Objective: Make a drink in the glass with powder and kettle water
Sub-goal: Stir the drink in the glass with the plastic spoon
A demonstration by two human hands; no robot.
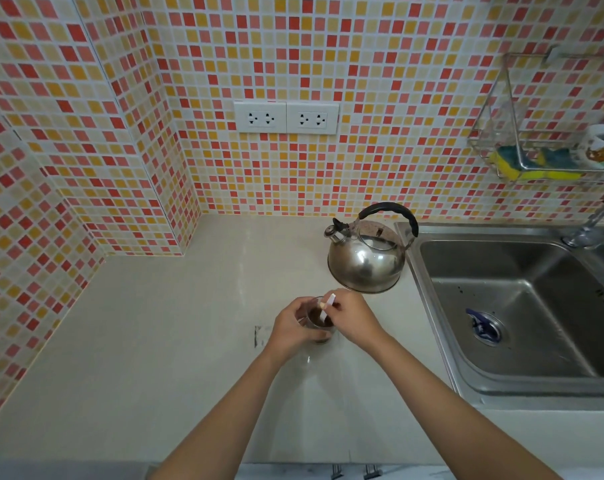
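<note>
Hands: your left hand (291, 325) wraps the glass (319, 323); your right hand (354, 318) pinches a white stick (328, 304) dipped into it.
Glass: clear, brown drink inside, on the counter (155, 341) between your hands.
Kettle: one, steel with a black handle (368, 251), just beyond your right hand.
Count: one glass, one stick, two wall sockets (286, 117).
Hidden: your fingers cover most of the glass; the stick's lower end is hard to make out.

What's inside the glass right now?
Brown contents, powder or liquid I cannot tell, fill the glass, with a white stick held in by the right hand. The left hand hides its near side.
</note>
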